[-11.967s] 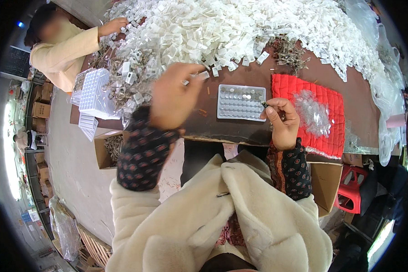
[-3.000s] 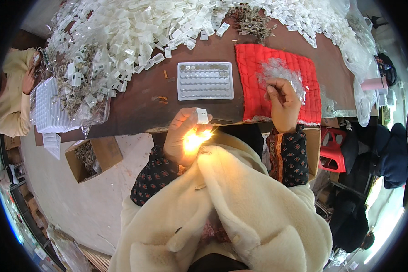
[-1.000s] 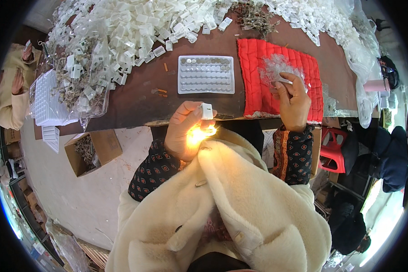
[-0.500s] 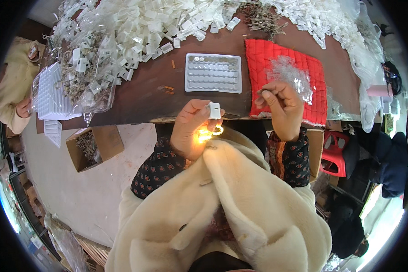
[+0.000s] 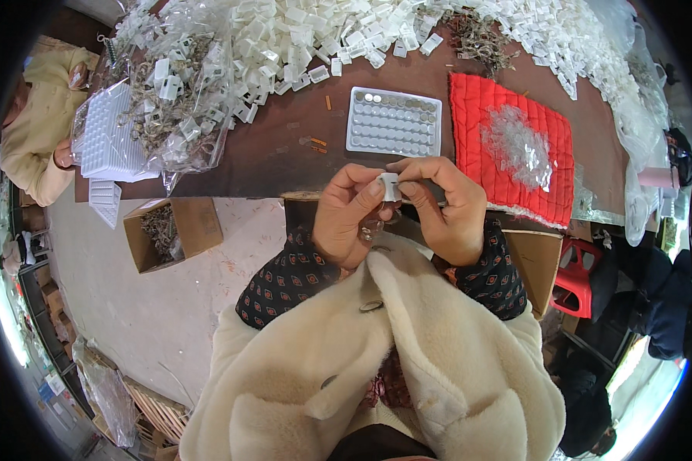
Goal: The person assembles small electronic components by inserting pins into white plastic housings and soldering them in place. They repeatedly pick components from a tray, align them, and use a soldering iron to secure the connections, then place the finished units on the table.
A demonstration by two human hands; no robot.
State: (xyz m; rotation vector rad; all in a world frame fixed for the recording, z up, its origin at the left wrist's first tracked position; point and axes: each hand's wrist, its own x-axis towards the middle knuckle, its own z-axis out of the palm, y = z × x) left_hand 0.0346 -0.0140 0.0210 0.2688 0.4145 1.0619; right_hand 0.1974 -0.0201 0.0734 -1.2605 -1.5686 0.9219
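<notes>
Item one: a small white case (image 5: 390,187), at the centre of the frame, held up in front of the tabletop (image 5: 269,146)'s near edge, a dark slot in its face. A fine wire strand (image 5: 370,229) hangs beneath it.

Left hand (image 5: 346,219): fingers closed, thumb and forefinger pinching the case from its left side.

Right hand (image 5: 450,207): thumb and forefinger drawn in at the case's right side; from where I stand I cannot tell whether they pinch its edge or something thin.

Step in hand, by my judgement: close two-handed work on the case. The next move seems to call for a firm left grip and light, exact pressure from the right fingertips at the slot.

Surroundings: upper centre, a white moulded tray (image 5: 349,127) with round discs (image 5: 373,97) in its upper rows; right of it, a red quilted pad (image 5: 469,138) under a heap of clear plastic bits (image 5: 523,146). Along the top, a large pile of white cases (image 5: 361,27). Upper left, a clear bag (image 5: 181,107) of tangled wires and cases, beside stacked trays (image 5: 108,134). Left of centre, on the floor, a cardboard box (image 5: 200,227).
</notes>
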